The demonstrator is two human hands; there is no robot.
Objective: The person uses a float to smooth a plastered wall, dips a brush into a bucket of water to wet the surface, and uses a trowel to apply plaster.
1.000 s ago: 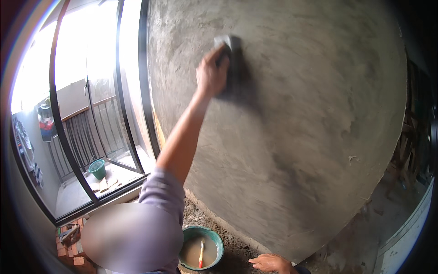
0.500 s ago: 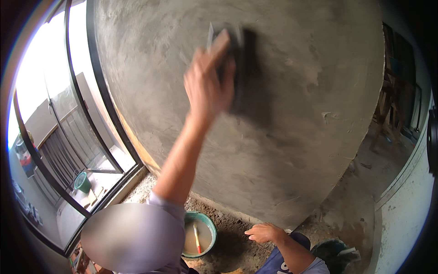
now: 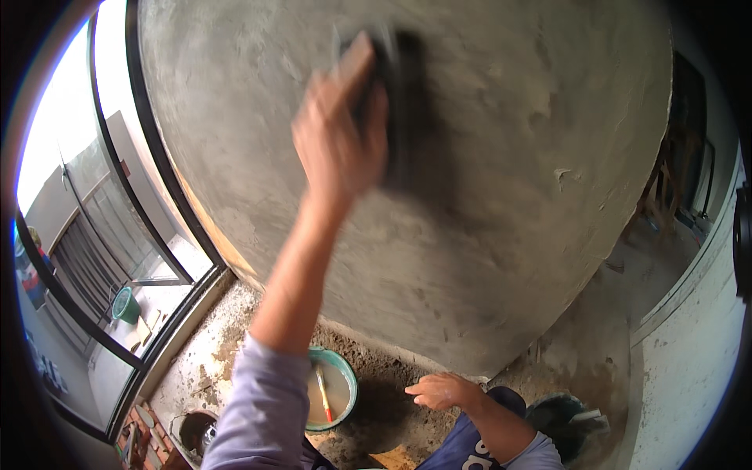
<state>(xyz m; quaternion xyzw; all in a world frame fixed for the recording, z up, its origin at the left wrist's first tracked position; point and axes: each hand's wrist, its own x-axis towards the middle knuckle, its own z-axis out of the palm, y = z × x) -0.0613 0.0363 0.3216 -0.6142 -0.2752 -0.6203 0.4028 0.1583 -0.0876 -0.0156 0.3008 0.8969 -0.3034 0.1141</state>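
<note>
My left hand (image 3: 337, 137) reaches high up against a grey plastered wall (image 3: 501, 258), its fingers closed round a plastering trowel (image 3: 394, 94). Motion blurs both hand and tool. The trowel's blade stands nearly upright in the picture, close to the wall, with a dark shadow to its right; whether the whole blade touches the plaster, I cannot tell. Lower down, my right hand (image 3: 442, 390) rests by my bent knee, empty, fingers loosely stretched to the left. Between my arms sits a green bucket (image 3: 350, 407) of cloudy water, with a yellow-and-red-handled brush (image 3: 323, 395) leaning in it.
A dark-framed glass door (image 3: 149, 141) borders the wall at left; beyond it stands another green bucket (image 3: 125, 305). Bricks (image 3: 149, 435) lie at the lower left. A dark tub (image 3: 556, 423) sits right of my knee. A white panel (image 3: 689, 376) edges the right side.
My left hand has shifted slightly left and down over the wall with the trowel. The view has tilted a little downward, showing more floor at lower left. My right hand stays by the knee.
</note>
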